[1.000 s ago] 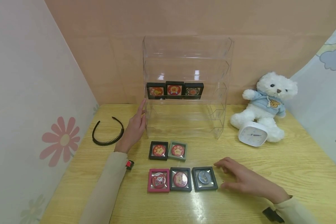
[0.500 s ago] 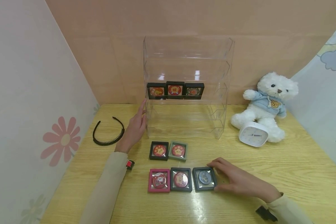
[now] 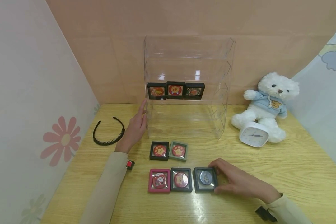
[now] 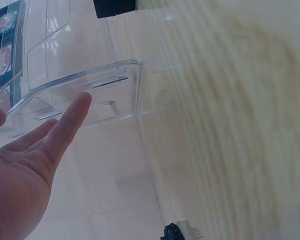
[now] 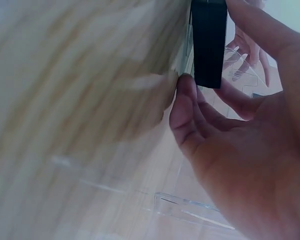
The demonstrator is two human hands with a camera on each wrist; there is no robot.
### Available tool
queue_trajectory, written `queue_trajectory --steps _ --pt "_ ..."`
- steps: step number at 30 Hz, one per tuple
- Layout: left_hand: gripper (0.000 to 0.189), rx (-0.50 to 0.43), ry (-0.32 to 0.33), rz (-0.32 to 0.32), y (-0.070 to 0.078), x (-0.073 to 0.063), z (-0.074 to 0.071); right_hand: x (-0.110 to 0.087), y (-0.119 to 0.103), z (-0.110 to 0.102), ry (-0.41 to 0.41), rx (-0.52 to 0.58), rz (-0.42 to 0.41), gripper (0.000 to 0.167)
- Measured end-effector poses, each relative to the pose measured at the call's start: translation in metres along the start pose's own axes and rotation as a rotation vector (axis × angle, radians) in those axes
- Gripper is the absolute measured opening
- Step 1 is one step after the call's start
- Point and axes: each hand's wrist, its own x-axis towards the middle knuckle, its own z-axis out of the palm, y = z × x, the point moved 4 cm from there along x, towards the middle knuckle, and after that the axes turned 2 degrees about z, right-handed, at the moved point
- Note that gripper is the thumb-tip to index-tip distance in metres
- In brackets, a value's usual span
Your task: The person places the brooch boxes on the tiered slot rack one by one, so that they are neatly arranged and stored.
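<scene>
My right hand (image 3: 236,180) holds a dark square display frame (image 3: 205,179) with a round blue badge inside, thumb and fingers at its right-hand edges. In the right wrist view this frame (image 5: 208,45) shows side-on between thumb and fingers. My left hand (image 3: 133,128) rests against the left side of a clear acrylic tiered rack (image 3: 184,124), fingers extended along it. The left wrist view shows those straight fingers (image 4: 67,127) beside the rack's side panel. Left of the held frame lie a dark frame with a pink badge (image 3: 181,179) and a magenta frame (image 3: 159,180).
A black frame (image 3: 159,151) and a green frame (image 3: 178,151) lie in front of the rack. Three black frames (image 3: 175,90) stand on one tier. A black headband (image 3: 107,143) is at left; a white teddy bear (image 3: 268,102) and a white clock (image 3: 254,134) are at right.
My right hand has come left to the dark frame with the blue badge and taken hold of it. That frame has shifted slightly right. The left hand stays at the rack.
</scene>
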Motion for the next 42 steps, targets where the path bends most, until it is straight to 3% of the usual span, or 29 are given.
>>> queue_trajectory --steps 8,17,23,31,37,42 --pt "0.065 -0.001 0.006 0.002 0.001 0.0 0.0 0.001 -0.001 -0.001 0.008 0.053 0.052 0.074" --pt "0.065 -0.01 -0.002 -0.01 0.002 0.0 -0.001 0.0 -0.004 -0.01 0.031 0.153 -0.052 0.052" --pt "0.067 -0.013 -0.007 -0.02 0.002 -0.001 -0.001 -0.001 -0.006 -0.013 0.137 0.096 -0.18 0.035" --pt "0.067 -0.016 -0.003 -0.016 0.002 -0.001 0.0 0.0 -0.012 -0.016 0.241 0.086 -0.318 0.045" --pt "0.067 -0.016 -0.003 -0.014 0.002 -0.001 0.0 0.002 -0.016 -0.027 0.311 0.054 -0.302 0.049" --pt "0.066 -0.018 -0.01 -0.024 0.003 -0.001 -0.001 0.006 -0.021 -0.042 0.419 -0.025 -0.292 0.055"
